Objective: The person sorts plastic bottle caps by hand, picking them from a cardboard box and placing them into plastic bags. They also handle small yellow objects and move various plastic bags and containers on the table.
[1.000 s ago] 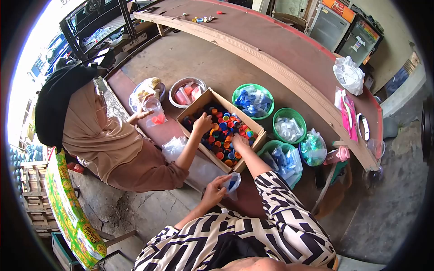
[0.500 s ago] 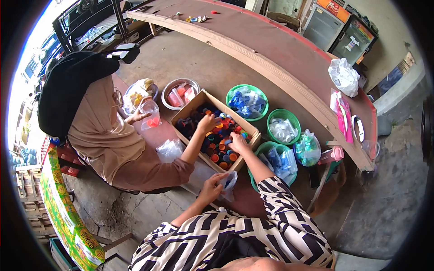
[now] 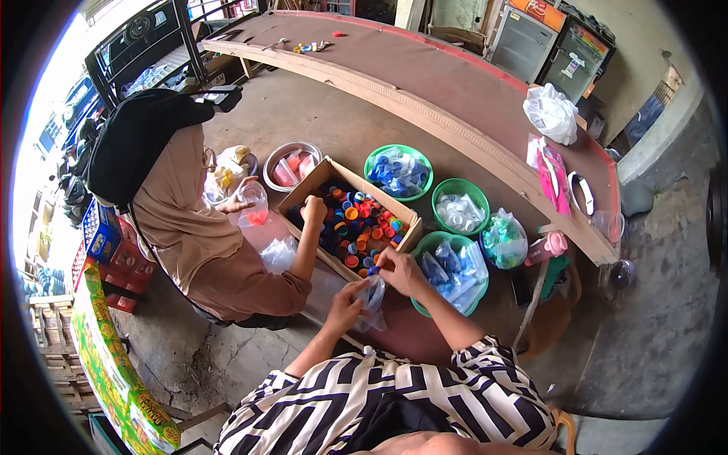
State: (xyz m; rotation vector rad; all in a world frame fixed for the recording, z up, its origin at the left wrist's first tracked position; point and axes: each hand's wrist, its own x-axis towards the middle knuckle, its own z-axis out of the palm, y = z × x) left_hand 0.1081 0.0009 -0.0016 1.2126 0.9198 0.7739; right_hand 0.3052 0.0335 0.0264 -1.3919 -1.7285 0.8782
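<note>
My left hand [image 3: 345, 309] grips a clear plastic bag [image 3: 372, 297] by its mouth, in front of the cardboard box [image 3: 412, 233]. Just above that bag, my right hand [image 3: 403, 272] pinches a dark blue bottle cap [image 3: 373, 271]. Orange, red, blue and black bottle caps [image 3: 362, 227] lie loose inside the box. Across from my left side, a co-worker's hand [image 3: 313, 210] is over the box, its fingertips hard to make out. That person's other hand holds a clear bag with red caps [image 3: 256, 218].
Right of the box stand green baskets of bagged blue caps [image 3: 398, 173], white caps [image 3: 461, 213] and light blue caps [image 3: 455, 274], plus bagged green caps [image 3: 504, 239]. A metal bowl [image 3: 270, 168] sits behind the box. A long wooden-edged table [image 3: 425, 114] runs beyond.
My right hand has come back from the box to the bag with a blue cap. The co-worker's hand has drawn toward the box's left side. The view has shifted slightly.
</note>
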